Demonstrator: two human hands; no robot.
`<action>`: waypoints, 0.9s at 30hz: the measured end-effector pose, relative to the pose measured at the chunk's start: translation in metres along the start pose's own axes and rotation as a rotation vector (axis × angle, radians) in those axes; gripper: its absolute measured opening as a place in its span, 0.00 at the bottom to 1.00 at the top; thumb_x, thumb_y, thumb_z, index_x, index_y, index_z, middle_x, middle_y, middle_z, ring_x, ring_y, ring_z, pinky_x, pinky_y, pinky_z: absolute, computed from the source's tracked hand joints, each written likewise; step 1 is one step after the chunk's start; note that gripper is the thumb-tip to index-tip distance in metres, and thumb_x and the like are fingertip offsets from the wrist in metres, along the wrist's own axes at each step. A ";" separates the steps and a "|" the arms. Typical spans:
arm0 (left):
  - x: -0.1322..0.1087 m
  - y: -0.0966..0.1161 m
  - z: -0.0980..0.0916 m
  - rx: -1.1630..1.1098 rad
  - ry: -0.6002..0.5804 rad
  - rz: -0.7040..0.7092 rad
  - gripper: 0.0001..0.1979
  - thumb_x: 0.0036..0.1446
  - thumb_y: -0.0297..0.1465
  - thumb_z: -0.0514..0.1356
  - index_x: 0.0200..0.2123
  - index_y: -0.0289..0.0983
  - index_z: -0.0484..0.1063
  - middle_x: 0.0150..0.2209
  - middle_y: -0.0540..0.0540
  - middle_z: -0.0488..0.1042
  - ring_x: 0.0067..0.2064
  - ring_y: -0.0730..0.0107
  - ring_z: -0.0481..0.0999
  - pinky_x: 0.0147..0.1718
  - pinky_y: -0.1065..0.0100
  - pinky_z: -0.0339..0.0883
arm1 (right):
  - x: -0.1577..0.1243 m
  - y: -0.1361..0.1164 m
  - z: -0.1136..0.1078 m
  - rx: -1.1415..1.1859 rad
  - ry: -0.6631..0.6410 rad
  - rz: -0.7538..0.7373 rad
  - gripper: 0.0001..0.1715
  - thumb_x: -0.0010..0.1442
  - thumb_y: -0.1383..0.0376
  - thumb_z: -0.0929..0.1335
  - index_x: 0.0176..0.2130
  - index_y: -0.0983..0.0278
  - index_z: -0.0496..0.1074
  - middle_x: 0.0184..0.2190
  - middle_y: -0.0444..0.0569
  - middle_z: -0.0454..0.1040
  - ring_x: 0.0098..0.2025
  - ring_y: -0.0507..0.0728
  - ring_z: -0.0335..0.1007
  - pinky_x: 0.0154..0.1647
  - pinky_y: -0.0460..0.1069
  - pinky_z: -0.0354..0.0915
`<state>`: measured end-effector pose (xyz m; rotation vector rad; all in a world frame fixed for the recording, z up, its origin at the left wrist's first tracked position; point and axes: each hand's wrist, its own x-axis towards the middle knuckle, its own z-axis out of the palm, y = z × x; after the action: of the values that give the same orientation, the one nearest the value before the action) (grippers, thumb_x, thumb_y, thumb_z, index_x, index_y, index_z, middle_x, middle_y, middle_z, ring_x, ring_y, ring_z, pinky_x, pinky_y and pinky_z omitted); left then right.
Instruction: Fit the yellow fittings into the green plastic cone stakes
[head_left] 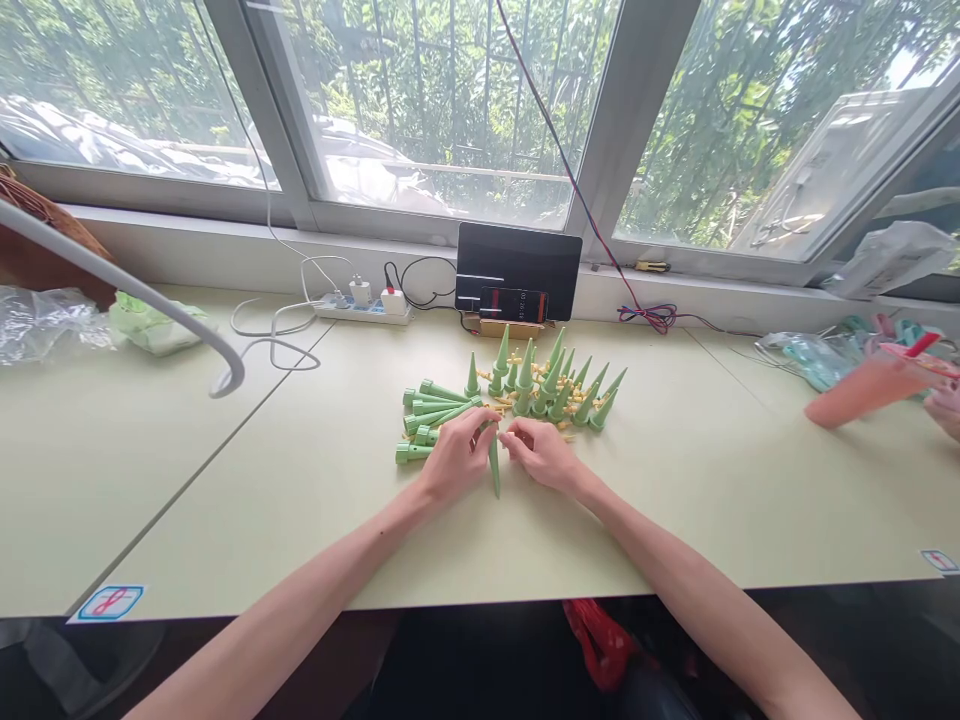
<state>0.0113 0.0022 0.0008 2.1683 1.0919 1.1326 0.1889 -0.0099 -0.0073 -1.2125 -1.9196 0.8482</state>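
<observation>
My left hand (459,450) is closed on a green plastic plant-watering spike (494,476), whose pointed end hangs toward me. Close beside it, my right hand (544,455) has thumb and fingers pinched near the spike's upper end; what they hold, if anything, is too small to make out. Several more green spikes (429,391) lie on their sides by my left hand. Behind both hands, a cluster of green spikes (525,372) stands points up. Small yellow valve-like pieces (512,402) are scattered among them, partly hidden.
A dark tablet (517,262) with a phone (513,304) before it leans by the window. Left are a power strip (364,310), a white cable (289,345) and a curved grey tube (150,270). At right, a person's hand (946,408) is near a tilted red drink cup (862,385).
</observation>
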 end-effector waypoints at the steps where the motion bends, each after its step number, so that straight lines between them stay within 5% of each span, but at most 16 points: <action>1: 0.000 0.000 0.000 0.000 -0.003 0.001 0.07 0.63 0.27 0.53 0.39 0.38 0.71 0.36 0.49 0.74 0.30 0.73 0.68 0.27 0.71 0.63 | 0.000 0.001 0.000 -0.015 -0.001 -0.006 0.20 0.66 0.54 0.61 0.28 0.64 0.65 0.21 0.42 0.68 0.21 0.50 0.59 0.25 0.45 0.56; 17: -0.001 -0.001 0.001 0.001 -0.011 0.009 0.07 0.64 0.29 0.53 0.39 0.39 0.71 0.35 0.48 0.74 0.29 0.73 0.68 0.27 0.71 0.63 | -0.001 -0.002 -0.001 -0.007 -0.046 -0.007 0.30 0.70 0.53 0.56 0.20 0.63 0.60 0.17 0.42 0.67 0.21 0.51 0.64 0.30 0.46 0.59; 27: 0.000 0.000 0.000 -0.002 0.001 0.010 0.07 0.64 0.29 0.52 0.39 0.38 0.71 0.36 0.47 0.74 0.30 0.72 0.69 0.28 0.70 0.64 | 0.000 -0.003 -0.001 0.001 -0.009 0.033 0.25 0.68 0.52 0.58 0.24 0.63 0.60 0.19 0.42 0.68 0.21 0.50 0.61 0.27 0.46 0.58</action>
<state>0.0115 0.0024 0.0003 2.1746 1.0811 1.1391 0.1881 -0.0113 -0.0043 -1.2450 -1.9107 0.8736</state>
